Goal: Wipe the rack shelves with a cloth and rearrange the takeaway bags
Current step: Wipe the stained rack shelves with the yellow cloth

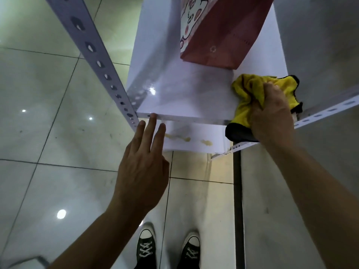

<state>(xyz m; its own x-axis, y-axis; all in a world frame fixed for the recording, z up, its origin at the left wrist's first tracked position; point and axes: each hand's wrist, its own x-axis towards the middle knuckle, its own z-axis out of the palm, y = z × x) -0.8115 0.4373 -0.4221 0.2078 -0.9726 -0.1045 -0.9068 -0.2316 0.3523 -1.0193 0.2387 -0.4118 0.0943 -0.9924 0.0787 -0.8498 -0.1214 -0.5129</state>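
A white rack shelf (184, 98) fills the upper middle, seen from above. My right hand (272, 115) is closed on a yellow cloth with a black edge (246, 90), pressed on the shelf's right front corner. My left hand (143, 167) is open with its fingers spread, and the fingertips touch the shelf's front edge near the left post. A dark red takeaway bag with a cartoon print (219, 30) stands upright at the back of this shelf. A lower shelf (194, 140) shows below, with yellowish stains on it.
A grey perforated metal post (93, 53) slants up at the left, and perforated rails (330, 111) run at the right. A grey wall stands to the right. Glossy floor tiles (48, 113) lie to the left and below, with my black sneakers (169, 247) on them.
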